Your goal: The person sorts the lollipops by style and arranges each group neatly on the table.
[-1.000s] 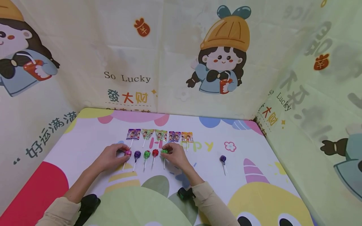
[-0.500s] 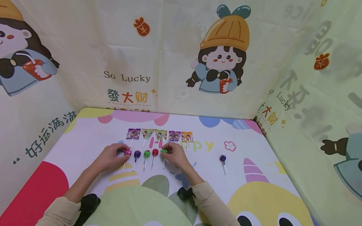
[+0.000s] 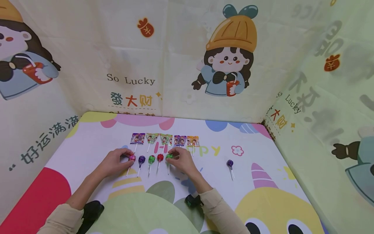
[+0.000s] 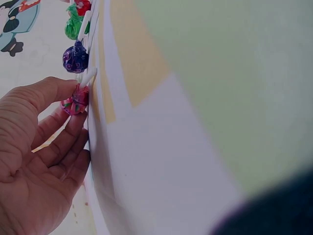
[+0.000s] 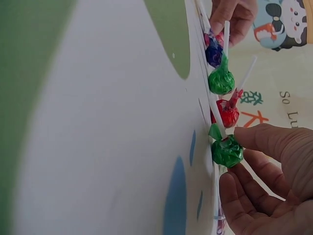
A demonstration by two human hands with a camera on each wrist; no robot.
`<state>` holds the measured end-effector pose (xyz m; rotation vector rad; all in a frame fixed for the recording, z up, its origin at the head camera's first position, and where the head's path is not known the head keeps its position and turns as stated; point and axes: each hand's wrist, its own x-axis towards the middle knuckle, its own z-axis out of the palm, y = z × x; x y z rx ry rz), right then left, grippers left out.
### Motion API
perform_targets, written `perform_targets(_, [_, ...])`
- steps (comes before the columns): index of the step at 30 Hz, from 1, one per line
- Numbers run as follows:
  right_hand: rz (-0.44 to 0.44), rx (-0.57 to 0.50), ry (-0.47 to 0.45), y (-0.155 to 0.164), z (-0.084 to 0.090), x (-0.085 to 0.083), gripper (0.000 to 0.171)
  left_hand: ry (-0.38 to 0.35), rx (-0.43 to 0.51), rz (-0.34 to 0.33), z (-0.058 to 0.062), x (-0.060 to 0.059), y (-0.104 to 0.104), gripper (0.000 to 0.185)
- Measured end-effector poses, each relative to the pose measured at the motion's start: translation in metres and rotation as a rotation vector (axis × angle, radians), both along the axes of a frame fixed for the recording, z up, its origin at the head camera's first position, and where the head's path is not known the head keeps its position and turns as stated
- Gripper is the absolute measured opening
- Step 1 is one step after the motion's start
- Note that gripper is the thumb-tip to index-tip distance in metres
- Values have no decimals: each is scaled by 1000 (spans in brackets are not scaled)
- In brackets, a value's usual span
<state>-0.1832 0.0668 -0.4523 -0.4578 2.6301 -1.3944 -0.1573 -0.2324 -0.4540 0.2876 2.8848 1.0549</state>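
Note:
Pinched between my left hand's thumb and fingers [image 3: 117, 161] is a pink-wrapped lollipop [image 4: 75, 101] at the left end of a row. At the right end, my right hand [image 3: 182, 160] pinches a green-wrapped lollipop [image 5: 227, 151] between thumb and fingers. Between the hands lie a purple lollipop [image 3: 141, 159], another green lollipop [image 3: 151, 159] and a red lollipop [image 3: 160, 158], their white sticks pointing toward me. The right wrist view shows the left hand [image 5: 234, 19] at the row's far end.
Behind this row, several flat-wrapped lollipops form a second row, from a purple packet [image 3: 137, 138] to an orange packet [image 3: 193, 141]. A single dark purple lollipop [image 3: 230, 163] lies apart to the right. Printed curtains [image 3: 181, 58] enclose the patterned tabletop [image 3: 216, 182].
Both hands keep their pinch on the same lollipops and stay nearly still. The head view has shifted very slightly.

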Motion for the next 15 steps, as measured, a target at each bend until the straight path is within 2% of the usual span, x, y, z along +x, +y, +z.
perform_targets(15, [-22,-5,18,21,5,11,27,4,-7,5,0,2,1,30])
